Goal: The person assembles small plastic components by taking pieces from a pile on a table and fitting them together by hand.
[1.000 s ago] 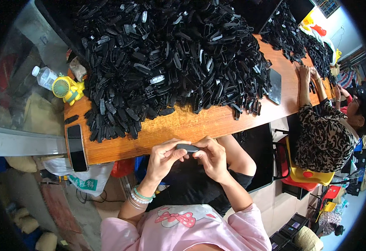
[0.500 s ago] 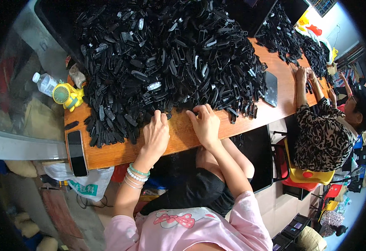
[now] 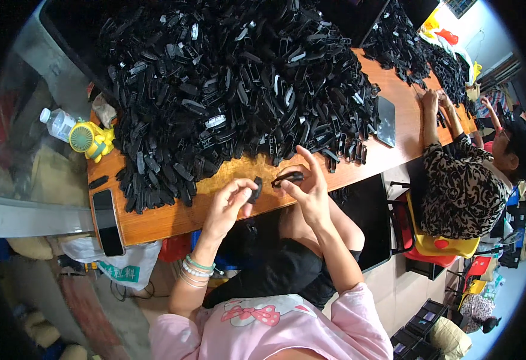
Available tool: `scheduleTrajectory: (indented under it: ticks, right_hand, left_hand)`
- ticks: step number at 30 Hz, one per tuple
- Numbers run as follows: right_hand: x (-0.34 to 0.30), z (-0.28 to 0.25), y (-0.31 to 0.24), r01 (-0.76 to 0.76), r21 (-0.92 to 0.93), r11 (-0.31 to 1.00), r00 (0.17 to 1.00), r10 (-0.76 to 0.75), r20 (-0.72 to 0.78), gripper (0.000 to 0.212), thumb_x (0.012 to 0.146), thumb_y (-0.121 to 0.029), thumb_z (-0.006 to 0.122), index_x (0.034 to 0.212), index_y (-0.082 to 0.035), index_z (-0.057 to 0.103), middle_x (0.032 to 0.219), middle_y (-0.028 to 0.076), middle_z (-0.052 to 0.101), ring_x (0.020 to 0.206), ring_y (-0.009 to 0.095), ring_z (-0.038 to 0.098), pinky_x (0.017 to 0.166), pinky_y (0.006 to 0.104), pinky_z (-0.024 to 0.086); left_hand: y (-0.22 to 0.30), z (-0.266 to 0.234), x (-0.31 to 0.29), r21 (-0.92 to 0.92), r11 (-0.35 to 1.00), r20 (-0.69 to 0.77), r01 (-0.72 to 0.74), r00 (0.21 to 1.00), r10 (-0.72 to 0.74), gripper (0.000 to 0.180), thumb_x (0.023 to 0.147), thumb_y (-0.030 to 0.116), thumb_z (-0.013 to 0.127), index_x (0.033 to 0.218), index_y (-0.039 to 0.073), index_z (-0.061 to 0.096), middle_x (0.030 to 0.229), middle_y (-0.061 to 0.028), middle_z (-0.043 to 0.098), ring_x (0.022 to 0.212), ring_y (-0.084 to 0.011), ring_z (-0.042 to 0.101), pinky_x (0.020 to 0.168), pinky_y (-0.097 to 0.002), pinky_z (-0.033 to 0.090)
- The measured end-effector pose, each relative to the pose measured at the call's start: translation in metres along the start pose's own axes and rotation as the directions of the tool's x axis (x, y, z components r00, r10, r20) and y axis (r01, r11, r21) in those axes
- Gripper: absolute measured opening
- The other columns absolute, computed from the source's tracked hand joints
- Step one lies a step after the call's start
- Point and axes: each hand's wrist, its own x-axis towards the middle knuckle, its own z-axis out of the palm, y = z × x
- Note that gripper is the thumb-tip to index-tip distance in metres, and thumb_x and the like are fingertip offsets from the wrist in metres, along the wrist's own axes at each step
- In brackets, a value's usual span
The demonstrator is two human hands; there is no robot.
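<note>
A short, dark plastic piece [image 3: 255, 189] is pinched between the thumb and fingers of my left hand [image 3: 226, 206]. Close beside it, my right hand [image 3: 308, 192] grips a longer black plastic piece [image 3: 288, 178], its index finger stretched out above. A small gap separates the two pieces. Both hands are over the front edge of the wooden table [image 3: 227, 174]. Just beyond them spreads a large heap of small black plastic parts [image 3: 215, 102], some with shiny faces. What the parts are for cannot be made out.
A dark phone [image 3: 108, 222] lies at the table's left edge, near a yellow hand fan [image 3: 92, 141] and a clear bottle [image 3: 57, 123]. Right of the heap rests a dark, flat device [image 3: 385, 122]. Further right, a co-worker [image 3: 468, 186] sits by another heap [image 3: 398, 45].
Both hands have drawn back from the heap's edge toward me. A black plastic piece now shows in each hand, and my right index finger has stretched out.
</note>
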Motion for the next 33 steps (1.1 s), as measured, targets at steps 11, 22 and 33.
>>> scheduleTrajectory:
  ticks: [11,22,33]
  right_hand:
    - [-0.040,0.009,-0.009,0.039,0.278,0.960,0.977,-0.096,0.192,0.036,0.094,-0.013,0.049,0.126,0.005,0.047,0.109,0.015,0.059,0.091,0.019,0.061,0.083,0.0314,0.048]
    - [-0.042,0.010,-0.028,0.431,-0.583,0.689,0.880,-0.178,0.440,0.045,0.081,-0.002,0.059,0.126,-0.005,0.050,0.082,0.010,0.053,0.075,0.026,0.055,0.064,0.0313,0.043]
    - [-0.043,0.025,-0.019,0.478,-0.578,0.661,0.875,-0.301,0.379,0.046,0.076,-0.002,0.067,0.121,-0.003,0.054,0.097,0.010,0.056,0.080,0.023,0.059,0.070,0.0309,0.048]
  left_hand:
    - [0.030,0.036,-0.022,0.556,0.732,0.083,-0.394,0.903,0.422,0.027,0.082,0.002,0.063,0.107,-0.007,0.056,0.096,-0.0105,0.057,0.078,-0.0156,0.058,0.064,-0.0240,0.047]
    - [0.052,0.045,-0.037,0.706,0.556,0.111,-0.438,0.844,0.524,0.024,0.083,0.002,0.060,0.103,-0.010,0.054,0.086,-0.0197,0.055,0.072,-0.0337,0.059,0.060,-0.0370,0.047]
    - [0.040,0.042,-0.037,0.242,0.933,-0.112,-0.267,0.947,0.300,0.027,0.085,0.002,0.061,0.110,-0.008,0.057,0.097,-0.0082,0.057,0.082,-0.0124,0.060,0.069,-0.0225,0.050]
